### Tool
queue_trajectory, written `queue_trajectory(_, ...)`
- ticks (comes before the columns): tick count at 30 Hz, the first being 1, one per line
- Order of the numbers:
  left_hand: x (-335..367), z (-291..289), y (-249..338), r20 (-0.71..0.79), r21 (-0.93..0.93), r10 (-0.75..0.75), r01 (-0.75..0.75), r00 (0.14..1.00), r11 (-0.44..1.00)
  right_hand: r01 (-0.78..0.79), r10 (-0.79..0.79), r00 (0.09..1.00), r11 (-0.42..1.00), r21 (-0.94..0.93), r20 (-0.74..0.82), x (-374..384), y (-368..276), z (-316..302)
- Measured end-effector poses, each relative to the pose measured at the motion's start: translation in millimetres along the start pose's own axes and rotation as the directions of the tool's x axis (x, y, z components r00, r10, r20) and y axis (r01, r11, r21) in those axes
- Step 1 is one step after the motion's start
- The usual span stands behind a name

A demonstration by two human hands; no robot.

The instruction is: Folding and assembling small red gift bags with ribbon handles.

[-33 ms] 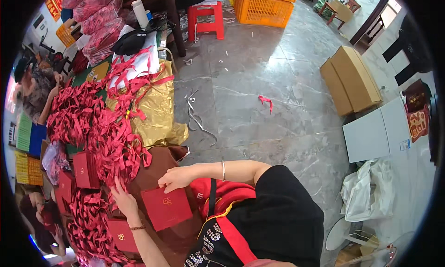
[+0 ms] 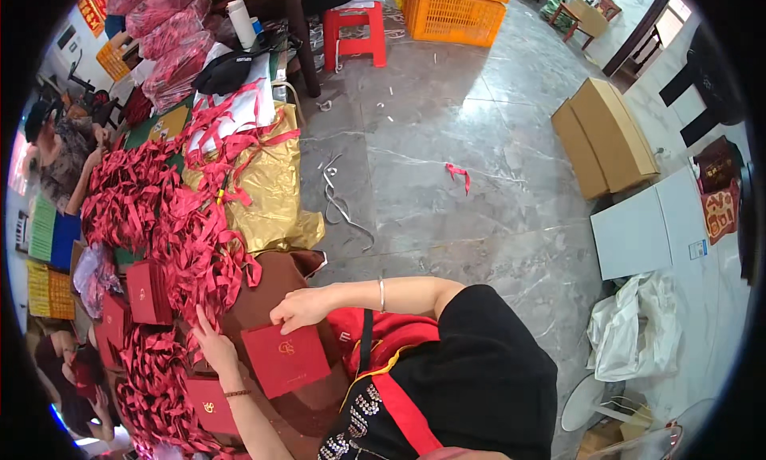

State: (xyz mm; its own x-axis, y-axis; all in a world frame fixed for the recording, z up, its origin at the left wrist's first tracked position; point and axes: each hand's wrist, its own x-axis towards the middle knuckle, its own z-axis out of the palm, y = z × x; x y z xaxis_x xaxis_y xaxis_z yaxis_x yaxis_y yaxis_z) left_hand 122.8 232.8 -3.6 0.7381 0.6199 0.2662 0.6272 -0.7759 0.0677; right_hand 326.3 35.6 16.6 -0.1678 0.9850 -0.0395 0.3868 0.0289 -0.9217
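At the table's near edge, my right hand (image 2: 305, 308) is closed on the upper edge of a flat red square (image 2: 283, 364) with a gold emblem. Whether this square is a card or a folded bag, I cannot tell. My left hand (image 2: 215, 350) reaches with outstretched fingers to the edge of a large heap of red ribbons (image 2: 187, 248); its fingertips seem to touch them. Beside my left wrist lies another red square (image 2: 211, 404) with the same emblem. Further left are a stack of such squares (image 2: 148, 292) and a second stack (image 2: 114, 332).
Gold sheeting (image 2: 263, 209) and a black cap (image 2: 223, 73) lie further up the table. Two other people sit along the left side. A red stool (image 2: 355, 37), orange crates (image 2: 455, 17), a cardboard box (image 2: 606, 137) and a white bag (image 2: 634, 332) stand on the floor.
My right hand and the red square in it have shifted very slightly left. My left hand looks the same.
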Motion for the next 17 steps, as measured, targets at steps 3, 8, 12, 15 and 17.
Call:
queue_trajectory(3,0,-11,2,0.101,-0.13,-0.204,0.216,0.974,0.968,0.11,-0.111,0.994,0.993,-0.054,-0.023,24,1,17)
queue_trajectory(8,4,-8,-35,0.04,-0.112,-0.026,0.03,0.999,0.993,0.152,-0.152,0.988,0.988,0.018,-0.011,27,-14,23)
queue_trajectory(12,2,-9,-23,0.155,-0.418,-0.019,0.083,0.988,0.904,0.101,-0.101,0.995,0.995,-0.005,0.003,25,-21,25)
queue_trajectory(15,-14,1,-38,0.266,-0.594,-0.075,0.225,0.961,0.772,0.102,-0.102,0.995,0.994,-0.027,0.021,32,-22,31)
queue_trajectory(17,-41,2,-61,0.239,-0.609,-0.1,0.23,0.966,0.759,0.115,-0.113,0.993,0.992,-0.059,0.021,39,-16,35)
